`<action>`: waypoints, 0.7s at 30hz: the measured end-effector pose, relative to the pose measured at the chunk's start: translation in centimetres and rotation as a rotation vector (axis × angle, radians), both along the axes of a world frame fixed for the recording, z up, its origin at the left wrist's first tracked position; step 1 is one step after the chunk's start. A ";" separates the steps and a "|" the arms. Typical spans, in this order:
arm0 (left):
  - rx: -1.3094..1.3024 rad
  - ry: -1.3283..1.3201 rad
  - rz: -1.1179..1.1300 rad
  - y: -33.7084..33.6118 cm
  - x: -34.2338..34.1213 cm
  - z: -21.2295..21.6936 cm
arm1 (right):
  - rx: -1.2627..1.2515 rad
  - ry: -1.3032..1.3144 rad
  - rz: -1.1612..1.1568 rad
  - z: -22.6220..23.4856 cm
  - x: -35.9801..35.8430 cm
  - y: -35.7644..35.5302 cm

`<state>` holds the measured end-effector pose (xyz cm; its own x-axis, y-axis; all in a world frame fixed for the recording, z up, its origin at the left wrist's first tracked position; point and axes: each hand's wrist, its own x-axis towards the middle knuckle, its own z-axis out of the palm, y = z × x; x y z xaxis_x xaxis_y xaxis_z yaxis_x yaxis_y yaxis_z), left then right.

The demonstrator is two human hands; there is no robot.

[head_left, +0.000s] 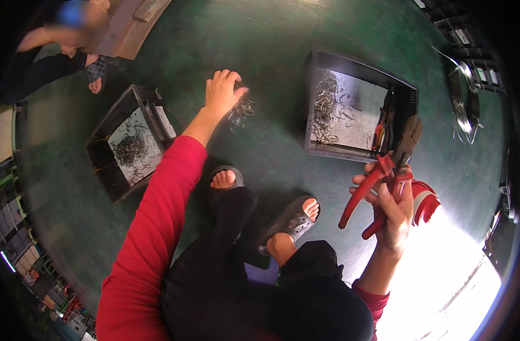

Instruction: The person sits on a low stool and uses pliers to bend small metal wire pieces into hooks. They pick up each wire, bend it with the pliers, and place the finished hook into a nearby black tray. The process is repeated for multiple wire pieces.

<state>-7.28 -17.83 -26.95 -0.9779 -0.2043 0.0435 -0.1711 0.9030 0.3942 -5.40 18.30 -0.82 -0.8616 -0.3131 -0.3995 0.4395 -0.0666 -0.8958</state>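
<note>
My left hand (222,94) reaches out over the green floor with its fingers bent and the thumb apart. Just under and beside its thumb lies a small loose heap of bent wire pieces (240,112). Whether a fingertip touches the wire is hard to make out. On the right, my right hand (397,213) is wrapped round a pair of pliers (406,141) with red handles, their dark metal head pointing up and away from me. The handles are spread apart.
A dark bin (362,149) at the right holds bent wires and several hand tools (383,128). Another dark bin (106,165) at the left holds more wires. A red ring-shaped roll (425,203) stands near my right hand; a wire coil (464,102) lies farther right. Another person (55,51) sits far left.
</note>
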 end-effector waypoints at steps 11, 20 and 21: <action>-0.037 -0.007 0.077 2.1 1.3 -0.1 | 0.008 -0.014 0.001 -0.2 0.2 0.3; -0.066 -0.110 0.133 3.9 2.9 -0.3 | 0.010 -0.017 0.037 -0.4 0.5 0.3; -0.019 -0.141 0.159 3.5 3.2 0.0 | 0.012 -0.016 0.043 -0.4 0.5 0.3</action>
<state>-4.04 -14.37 -27.00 -0.9301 -0.3570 -0.0864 -0.3643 0.8672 0.3396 -4.91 18.60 -1.22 -0.8411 -0.3448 -0.4166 0.4557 -0.0370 -0.8894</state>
